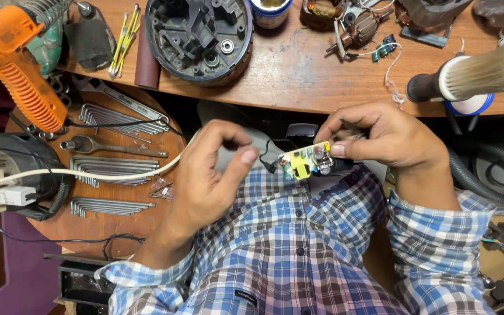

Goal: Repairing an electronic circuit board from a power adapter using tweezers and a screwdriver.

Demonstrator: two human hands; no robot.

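Right hand (pixel 392 140) pinches small circuit board (pixel 305 160) by its right end, above the lap, below the counter (pixel 298 76) edge. Board's long axis runs left-right. Left hand (pixel 211 175), just left of it, fingers curled, prob. empty, not touching.

the brush (pixel 485 73) is blurred; fingers (pixel 354 122) hide the circuit board's (pixel 305 160) far end.

Repair workshop: hex keys (pixel 112 166), motor armature (pixel 358 32), wooden bench (pixel 298 76).
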